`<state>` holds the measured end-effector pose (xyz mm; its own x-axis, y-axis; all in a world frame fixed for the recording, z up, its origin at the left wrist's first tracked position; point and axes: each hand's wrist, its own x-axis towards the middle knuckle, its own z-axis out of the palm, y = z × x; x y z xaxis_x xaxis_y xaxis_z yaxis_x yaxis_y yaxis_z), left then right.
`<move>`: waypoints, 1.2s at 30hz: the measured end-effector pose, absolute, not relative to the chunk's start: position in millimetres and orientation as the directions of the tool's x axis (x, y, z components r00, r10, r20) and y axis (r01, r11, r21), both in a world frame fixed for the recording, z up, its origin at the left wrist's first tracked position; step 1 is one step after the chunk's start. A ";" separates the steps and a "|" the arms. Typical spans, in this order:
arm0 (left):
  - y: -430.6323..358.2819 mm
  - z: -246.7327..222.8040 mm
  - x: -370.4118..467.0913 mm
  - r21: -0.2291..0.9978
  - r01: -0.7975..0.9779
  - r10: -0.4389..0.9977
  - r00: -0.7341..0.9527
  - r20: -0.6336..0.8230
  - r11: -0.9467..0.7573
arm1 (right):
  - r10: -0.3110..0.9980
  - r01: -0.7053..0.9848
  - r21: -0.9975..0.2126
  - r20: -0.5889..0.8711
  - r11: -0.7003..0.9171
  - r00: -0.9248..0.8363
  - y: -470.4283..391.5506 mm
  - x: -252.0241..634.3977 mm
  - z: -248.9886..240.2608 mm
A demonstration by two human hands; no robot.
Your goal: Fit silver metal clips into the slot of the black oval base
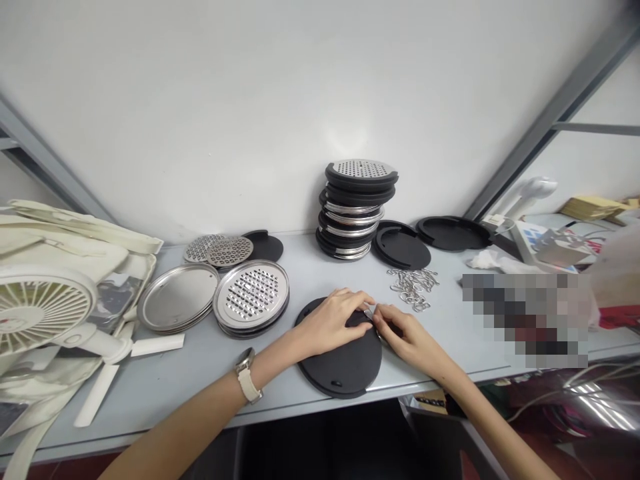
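A round black disc point(340, 367) lies near the table's front edge, with a small hole near its lower rim. Across its top reaches my left hand point(336, 321), its fingers bent and gripping at the disc's upper right edge. My right hand point(403, 331) pinches at that same edge, its fingertips closed on a small shiny metal piece point(369, 313) partly hidden between both hands. It looks like the wire clips point(414, 287) lying in a loose pile behind my right hand.
Left of the disc are stacked perforated grater plates point(250, 293) and plain metal plates point(177, 297). A tall stack of black and metal discs point(350, 213) stands by the wall. Black trays point(403, 245) lie beside it. A white fan point(43, 310) stands far left.
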<state>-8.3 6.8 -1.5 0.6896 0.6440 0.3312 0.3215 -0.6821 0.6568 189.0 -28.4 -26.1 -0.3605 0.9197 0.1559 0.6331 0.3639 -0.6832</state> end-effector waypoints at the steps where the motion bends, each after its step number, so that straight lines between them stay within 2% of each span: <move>1: 7.0 -0.8 -8.3 0.676 0.314 0.651 0.686 0.324 -0.667 | 0.919 0.631 -0.685 0.156 0.364 -0.362 -28.7 188.6 -25.2; 7: 7.9 1.8 -8.9 0.768 0.263 0.682 0.673 0.288 -0.584 | 0.913 0.625 -0.682 0.168 0.380 -0.372 -28.6 187.9 -24.2; 14: 7.4 0.5 -9.1 0.814 0.263 0.707 0.667 0.235 -0.518 | 0.908 0.637 -0.665 0.160 0.390 -0.388 -27.8 187.7 -25.4; 36: 8.5 -4.1 -9.3 0.749 0.266 0.666 0.685 0.296 -0.606 | 0.890 0.623 -0.661 0.160 0.418 -0.428 -29.2 189.1 -24.6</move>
